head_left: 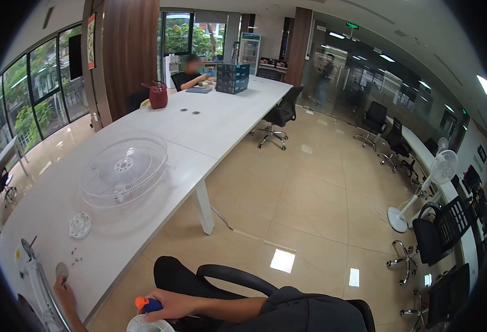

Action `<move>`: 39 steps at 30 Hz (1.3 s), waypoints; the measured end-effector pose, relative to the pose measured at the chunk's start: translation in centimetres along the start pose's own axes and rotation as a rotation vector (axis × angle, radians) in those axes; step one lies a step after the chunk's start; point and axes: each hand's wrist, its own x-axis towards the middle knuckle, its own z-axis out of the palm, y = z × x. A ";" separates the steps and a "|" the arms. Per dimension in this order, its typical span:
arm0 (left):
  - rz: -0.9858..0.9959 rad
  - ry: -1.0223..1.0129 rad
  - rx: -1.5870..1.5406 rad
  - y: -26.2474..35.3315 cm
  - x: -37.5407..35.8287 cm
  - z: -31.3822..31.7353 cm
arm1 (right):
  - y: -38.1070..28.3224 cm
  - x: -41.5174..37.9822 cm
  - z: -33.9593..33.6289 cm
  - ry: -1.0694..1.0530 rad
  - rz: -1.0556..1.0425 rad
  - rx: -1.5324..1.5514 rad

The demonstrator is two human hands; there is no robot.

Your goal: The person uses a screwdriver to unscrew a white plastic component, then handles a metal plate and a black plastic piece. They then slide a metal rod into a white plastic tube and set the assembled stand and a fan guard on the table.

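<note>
At the lower left, my left hand (62,290) has its fingertips closed on the edge of a small round grey disc (61,269) at the table. My right hand (168,304) is wrapped round a screwdriver with a blue and orange handle (150,304); its tip is hidden. Just below that hand is a white round plastic part (148,325), cut off by the frame's bottom edge. Several small screws (76,256) lie near my left hand, with a white slotted round piece (80,226) beyond them. A fan's white pole and motor part (36,282) lies at the left.
A clear fan guard (123,165) lies on the long white table (194,133). Farther along are a red bag (158,96), stacked dark boxes (232,78) and a seated person (191,74). Office chairs (279,113) and a white standing fan (443,167) are to the right.
</note>
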 end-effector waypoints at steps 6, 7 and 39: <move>0.007 0.020 -1.117 11.1 -10.9 -4.7 | -0.4 0.7 0.0 0.074 0.061 0.019; -0.005 -0.027 -1.293 15.0 -15.0 -5.2 | -0.9 1.0 0.1 0.117 0.057 0.054; -0.469 -0.204 -1.906 10.5 -16.8 -16.1 | 0.3 16.6 10.9 -0.180 -0.812 -0.990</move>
